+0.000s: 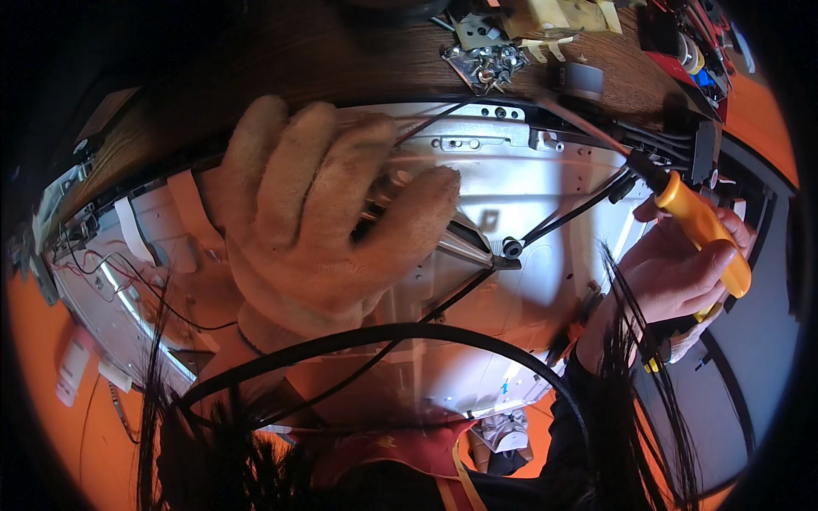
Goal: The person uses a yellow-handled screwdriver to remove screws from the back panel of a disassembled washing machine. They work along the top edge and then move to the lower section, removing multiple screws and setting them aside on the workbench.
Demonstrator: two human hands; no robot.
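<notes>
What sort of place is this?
Probably an electronics repair workshop: a metal panel crossed by black cables, a heap of small screws, and a yellow-handled screwdriver in the right hand.

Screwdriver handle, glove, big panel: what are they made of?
Screwdriver handle: probably plastic, glossy yellow with bright highlights. Glove: likely textile, matte with a fuzzy surface. Panel: apparently sheet metal, silvery satin, given punched holes and reflections; coating unclear.

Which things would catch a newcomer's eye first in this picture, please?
First, the large gloved left hand, left of centre over a pale metal panel. Then the yellow-handled tool in the bare right hand, at the right. Near the top, small metal parts lie heaped.
</notes>
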